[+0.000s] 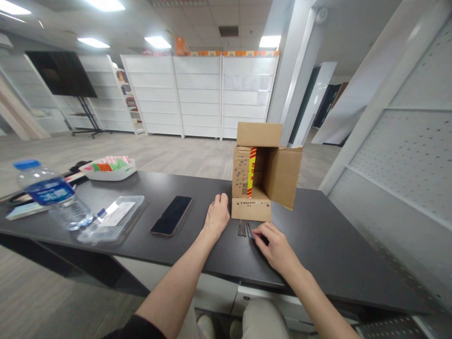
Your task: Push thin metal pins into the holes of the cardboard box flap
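Observation:
A cardboard box point(283, 175) stands with its opening towards me, flaps spread. Rows of small dark holes or dots mark its front lower flap point(251, 212) and left flap point(240, 176). Just below the lower flap lie several thin metal rods point(242, 228), like nails, side by side on the dark table. My right hand point(272, 242) is closed in a pinch at the rightmost, tilted rod point(250, 230). Close by the box's lower left corner rests my left hand point(217, 214), fingers curled; whatever it may hold is hidden.
Left of my hands a phone point(172, 215) lies on the dark table point(335, 245). Further left are a clear plastic case point(123, 219), a water bottle point(56, 193) and a white basket point(113, 175) with colourful contents. A perforated white panel point(416, 155) borders the right side.

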Demonstrator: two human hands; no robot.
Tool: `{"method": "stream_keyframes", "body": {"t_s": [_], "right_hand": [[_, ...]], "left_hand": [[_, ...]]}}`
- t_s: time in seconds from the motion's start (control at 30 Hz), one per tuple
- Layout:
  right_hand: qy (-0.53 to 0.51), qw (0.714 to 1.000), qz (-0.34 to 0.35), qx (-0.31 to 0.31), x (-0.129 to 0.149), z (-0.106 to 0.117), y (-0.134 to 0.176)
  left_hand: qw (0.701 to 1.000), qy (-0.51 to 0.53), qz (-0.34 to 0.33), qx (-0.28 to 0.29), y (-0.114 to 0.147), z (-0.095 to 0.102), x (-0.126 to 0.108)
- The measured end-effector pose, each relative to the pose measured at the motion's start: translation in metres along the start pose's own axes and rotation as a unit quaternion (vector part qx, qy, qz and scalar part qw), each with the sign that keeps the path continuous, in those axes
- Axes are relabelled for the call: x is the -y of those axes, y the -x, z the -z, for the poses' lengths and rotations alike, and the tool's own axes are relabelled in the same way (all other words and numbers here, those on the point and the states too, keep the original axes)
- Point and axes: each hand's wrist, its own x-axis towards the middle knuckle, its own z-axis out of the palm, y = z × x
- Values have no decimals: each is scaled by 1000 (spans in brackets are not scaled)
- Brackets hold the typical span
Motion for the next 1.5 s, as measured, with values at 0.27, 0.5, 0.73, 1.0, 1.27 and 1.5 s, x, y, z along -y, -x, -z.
{"method": "stream_keyframes", "body": {"t_s": [0.27,0.5,0.73,1.0,1.27,1.5], "right_hand": [[36,997,-3,61,1,-2,0],[35,997,-4,68,2,-2,-1],[32,997,25,69,0,-2,-1],[36,997,14,61,3,-1,-2],[52,996,0,67,5,0,-2],[50,997,2,66,3,-1,-1]], "left_hand": [[1000,-2,-3,-1,0,0,0],[1000,1,-6,-5,0,-2,2],[1000,4,-1,-1,0,-1,0],[1000,6,3,8,0,1,-1],[1000,4,7,13,0,4,-2],[1000,5,7,18,0,5,-2]]}}
